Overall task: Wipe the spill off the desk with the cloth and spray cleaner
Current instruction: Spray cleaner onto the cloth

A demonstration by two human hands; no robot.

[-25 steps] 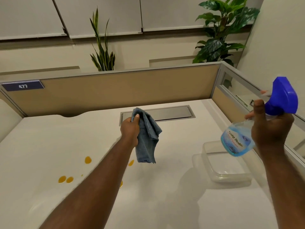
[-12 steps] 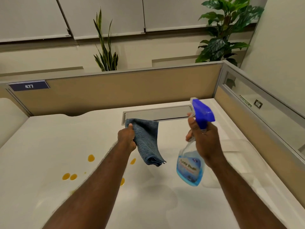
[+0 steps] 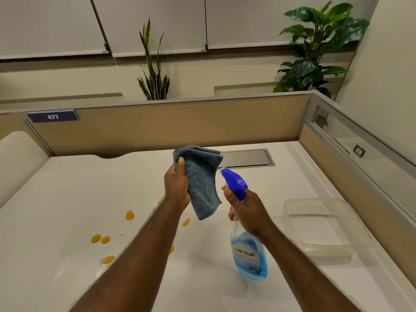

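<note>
Blue cloth [image 3: 201, 180] is being gripped by left fingers [image 3: 181, 164], bottle [image 3: 246, 248] squeezed by right hand [image 3: 246, 209], nozzle aimed clothward, probably for wetting it.

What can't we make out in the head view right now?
- Spill drops: the left forearm covers part of the patch, so the full count is hidden.
- Spray bottle label: print too blurred to read.
- Trigger: the right hand wraps it, so whether it is squeezed is hidden.
- Blue cloth: its near-side edge sits behind the left hand.
- Clear container: contents unclear through glare.
</note>
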